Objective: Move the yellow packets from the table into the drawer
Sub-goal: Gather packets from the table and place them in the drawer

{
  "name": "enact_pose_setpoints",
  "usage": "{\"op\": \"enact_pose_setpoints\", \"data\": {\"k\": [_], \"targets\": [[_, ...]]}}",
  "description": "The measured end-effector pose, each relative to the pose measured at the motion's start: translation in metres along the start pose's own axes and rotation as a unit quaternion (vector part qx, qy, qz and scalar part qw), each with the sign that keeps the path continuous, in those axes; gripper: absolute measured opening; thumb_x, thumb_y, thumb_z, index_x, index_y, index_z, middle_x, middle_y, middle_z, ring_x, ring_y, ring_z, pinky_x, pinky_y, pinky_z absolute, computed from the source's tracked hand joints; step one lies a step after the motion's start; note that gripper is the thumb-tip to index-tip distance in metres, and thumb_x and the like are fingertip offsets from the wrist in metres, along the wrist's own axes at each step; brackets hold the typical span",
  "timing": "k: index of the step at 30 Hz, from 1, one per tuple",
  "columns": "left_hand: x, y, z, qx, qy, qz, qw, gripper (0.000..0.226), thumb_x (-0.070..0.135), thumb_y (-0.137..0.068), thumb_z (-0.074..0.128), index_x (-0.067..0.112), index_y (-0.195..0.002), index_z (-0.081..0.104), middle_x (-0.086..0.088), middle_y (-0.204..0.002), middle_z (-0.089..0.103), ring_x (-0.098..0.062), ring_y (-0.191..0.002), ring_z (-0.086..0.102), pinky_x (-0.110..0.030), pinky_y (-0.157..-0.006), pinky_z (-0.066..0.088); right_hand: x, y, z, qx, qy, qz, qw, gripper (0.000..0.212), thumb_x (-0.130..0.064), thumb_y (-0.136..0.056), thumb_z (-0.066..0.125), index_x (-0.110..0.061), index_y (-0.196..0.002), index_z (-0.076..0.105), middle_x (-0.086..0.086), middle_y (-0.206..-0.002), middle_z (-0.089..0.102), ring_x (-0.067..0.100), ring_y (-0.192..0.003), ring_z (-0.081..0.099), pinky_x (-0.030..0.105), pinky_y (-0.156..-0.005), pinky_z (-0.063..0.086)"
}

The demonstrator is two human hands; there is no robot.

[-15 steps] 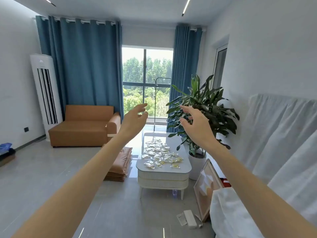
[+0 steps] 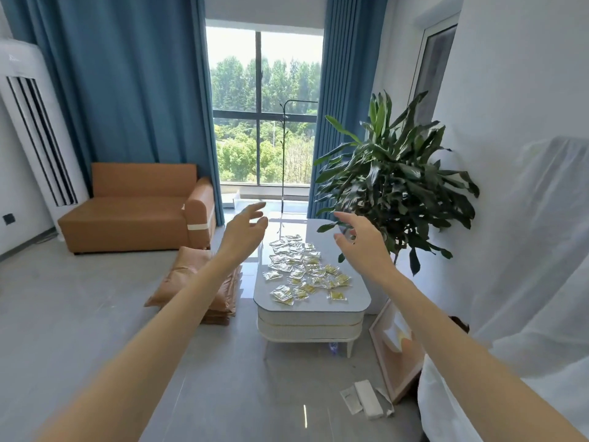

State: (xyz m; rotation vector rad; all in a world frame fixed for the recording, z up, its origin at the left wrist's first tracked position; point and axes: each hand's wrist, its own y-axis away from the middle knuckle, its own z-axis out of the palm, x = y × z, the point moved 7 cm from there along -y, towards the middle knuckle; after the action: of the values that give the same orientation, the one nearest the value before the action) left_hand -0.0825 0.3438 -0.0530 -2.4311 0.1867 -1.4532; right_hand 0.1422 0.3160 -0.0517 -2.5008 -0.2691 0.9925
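Dozens of yellow packets (image 2: 302,272) lie untouched on the far bench (image 2: 314,304); left hand (image 2: 243,232) and right hand (image 2: 363,239) reach, fingers spread, empty. Approaching; next, step closer, open a drawer.

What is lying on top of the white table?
Many yellow packets lie scattered on the table. Both hands are empty. The drawer front looks shut, so its inside is hidden.

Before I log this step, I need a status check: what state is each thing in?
Left hand: open, empty, raised.
Right hand: open, empty, raised.
Packets: scattered on the table.
Table: drawer fronts closed.
Curtains: drawn apart.
Frame: leaning, on the floor.
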Motion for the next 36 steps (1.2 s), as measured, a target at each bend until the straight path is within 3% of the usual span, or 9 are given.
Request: {"op": "enact_pose_setpoints", "data": {"k": [9, 16, 22, 26, 29, 31, 36], "targets": [[-0.124, -0.144, 0.076, -0.04, -0.01, -0.047, 0.998, 0.041, 0.02, -0.098, 0.047, 0.02, -0.139, 0.045, -0.007, -0.136, 0.054, -0.022, -0.118, 0.055, -0.029, -0.092, 0.043, 0.115, -0.118, 0.112, -0.042, -0.001, 0.054, 0.998, 0.041, -0.019, -0.095, 0.054, -0.022, -0.135, 0.05, 0.003, -0.133, 0.052, 0.024, -0.119, 0.049, 0.041, -0.103, 0.04], [-0.206, -0.266, 0.15, -0.077, -0.006, -0.101, 0.992, 0.041, 0.02, -0.097, 0.048, 0.021, -0.137, 0.047, -0.007, -0.133, 0.056, -0.021, -0.115, 0.056, -0.034, -0.092, 0.049, 0.216, -0.224, 0.181, -0.086, -0.01, 0.112, 0.99, 0.04, -0.018, -0.095, 0.055, -0.017, -0.135, 0.051, 0.005, -0.13, 0.054, 0.021, -0.119, 0.049, 0.033, -0.1, 0.04], [-0.28, -0.344, 0.208, -0.114, -0.02, -0.159, 0.98, 0.038, 0.019, -0.095, 0.049, 0.02, -0.133, 0.05, -0.007, -0.129, 0.059, -0.022, -0.111, 0.059, -0.033, -0.094, 0.046, 0.298, -0.289, 0.235, -0.122, -0.013, 0.169, 0.978, 0.037, -0.019, -0.094, 0.056, -0.022, -0.131, 0.055, 0.004, -0.127, 0.055, 0.023, -0.117, 0.052, 0.042, -0.101, 0.043], [-0.341, -0.384, 0.249, -0.139, -0.029, -0.211, 0.967, 0.04, 0.018, -0.095, 0.049, 0.019, -0.135, 0.049, -0.006, -0.128, 0.06, -0.023, -0.114, 0.058, -0.033, -0.097, 0.044, 0.355, -0.319, 0.288, -0.16, -0.018, 0.201, 0.966, 0.036, -0.019, -0.094, 0.055, -0.019, -0.13, 0.055, 0.002, -0.133, 0.055, 0.021, -0.121, 0.05, 0.04, -0.103, 0.041], [-0.4, -0.41, 0.281, -0.154, -0.037, -0.257, 0.954, 0.041, 0.016, -0.094, 0.048, 0.019, -0.135, 0.049, -0.005, -0.129, 0.06, -0.018, -0.102, 0.058, -0.025, -0.083, 0.042, 0.396, -0.338, 0.338, -0.191, -0.019, 0.223, 0.956, 0.035, -0.02, -0.095, 0.053, -0.018, -0.13, 0.055, 0.002, -0.133, 0.055, 0.021, -0.124, 0.049, 0.04, -0.105, 0.04], [-0.441, -0.425, 0.303, -0.164, -0.038, -0.291, 0.942, 0.043, 0.017, -0.093, 0.048, 0.02, -0.136, 0.047, -0.005, -0.131, 0.058, -0.016, -0.099, 0.056, -0.024, -0.082, 0.039, 0.423, -0.349, 0.372, -0.217, -0.018, 0.24, 0.946, 0.036, -0.017, -0.094, 0.054, -0.016, -0.131, 0.054, 0.003, -0.135, 0.053, 0.022, -0.126, 0.047, 0.04, -0.106, 0.039], [-0.533, -0.445, 0.347, -0.165, -0.017, -0.417, 0.893, 0.047, 0.019, -0.093, 0.05, 0.017, -0.14, 0.043, -0.008, -0.134, 0.055, -0.024, -0.116, 0.055, -0.027, -0.093, 0.042, 0.487, -0.373, 0.45, -0.269, -0.016, 0.309, 0.912, 0.038, -0.014, -0.094, 0.054, -0.014, -0.132, 0.053, 0.004, -0.134, 0.054, 0.024, -0.123, 0.048, 0.039, -0.104, 0.04]]}}
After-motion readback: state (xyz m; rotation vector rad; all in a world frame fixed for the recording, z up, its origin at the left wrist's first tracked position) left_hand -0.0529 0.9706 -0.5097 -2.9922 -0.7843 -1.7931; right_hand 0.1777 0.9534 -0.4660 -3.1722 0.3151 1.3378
